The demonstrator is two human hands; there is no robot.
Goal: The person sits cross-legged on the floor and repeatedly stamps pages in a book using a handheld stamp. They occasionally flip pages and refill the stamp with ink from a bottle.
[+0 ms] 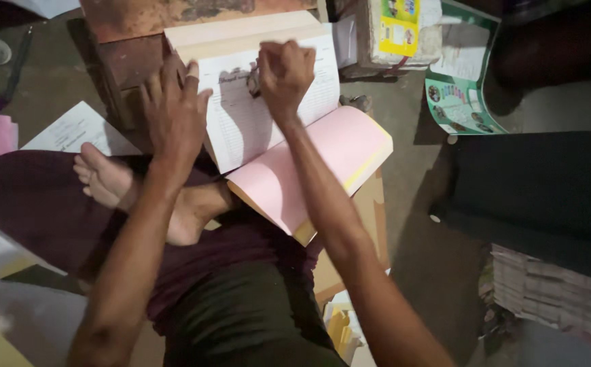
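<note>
A thick pad of printed forms [255, 122] lies open in front of me, its white top sheet lifted over a pink sheet [309, 166] with yellow sheets below. My left hand [173, 109] rests flat on the pad's left edge, fingers apart. My right hand [283, 71] is a closed fist over the upper part of the white sheet, gripping a small dark object [253, 81] that I cannot identify. My bare foot [115, 180] lies crossed under my left arm.
A reddish wooden block [132, 41] stands behind the pad. Loose white paper [78, 129] lies at left, a green printed sheet [462, 75] and a wrapped package [404, 30] at the back right. Stacked papers [547, 292] sit at right, a cardboard box [370, 211] under the pad.
</note>
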